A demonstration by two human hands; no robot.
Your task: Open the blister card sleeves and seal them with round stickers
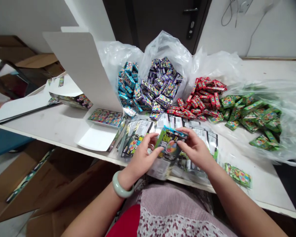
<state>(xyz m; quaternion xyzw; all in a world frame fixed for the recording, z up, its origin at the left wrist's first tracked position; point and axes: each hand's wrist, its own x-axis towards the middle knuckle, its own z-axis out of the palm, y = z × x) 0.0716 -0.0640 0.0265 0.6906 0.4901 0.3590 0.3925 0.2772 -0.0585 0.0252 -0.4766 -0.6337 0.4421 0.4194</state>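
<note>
The left hand (140, 161) and right hand (194, 153) pinch a printed packet (169, 144) by opposite edges, fingers part-curled, supporting it upright above the worktop (46, 121), clear of the colour-sorted carton heaps (160, 82) beyond.

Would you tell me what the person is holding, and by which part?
The left hand and right hand hold a printed packet by its opposite side edges, near the top.
</note>
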